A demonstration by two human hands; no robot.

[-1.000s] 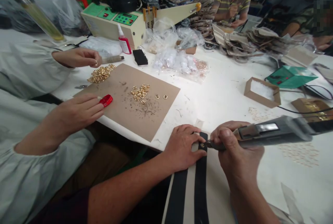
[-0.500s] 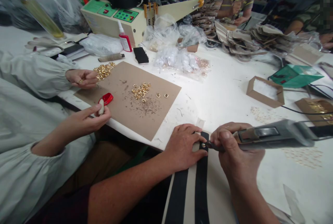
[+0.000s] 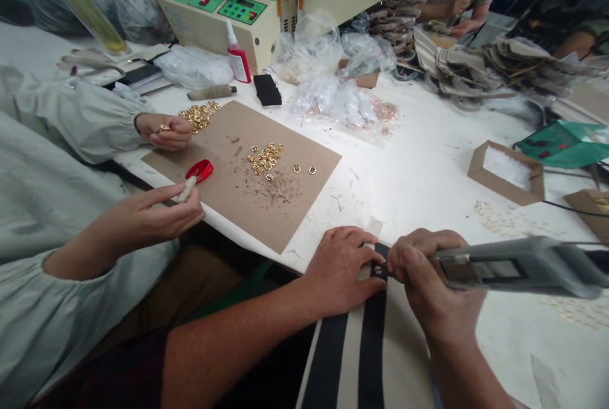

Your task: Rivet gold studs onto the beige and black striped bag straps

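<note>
My left hand [image 3: 333, 272] lies over the end of a black strap [image 3: 372, 342], thumb and a finger pressing it on both sides of a slotted metal screw [image 3: 379, 271]. The strap runs along a beige panel [image 3: 349, 358] with a second black stripe beside it. My right hand [image 3: 435, 282] is closed around a grey electric screwdriver [image 3: 514, 266], held nearly level. Its tip is hidden by my fingers, just right of the screw; I cannot see whether they touch.
On the left, a co-worker's hands hold small gold fittings [image 3: 165, 129] and a whitish roll over a brown board [image 3: 285, 206] with gold buckles [image 3: 266, 158]. Behind stand a cream machine [image 3: 228, 28] and plastic bags [image 3: 347, 104]. A cardboard box [image 3: 507, 171] is at right.
The screwdriver has shifted right and slightly down, and its bit no longer shows over the screw. My left hand stays on the strap. The whole view has shifted slightly.
</note>
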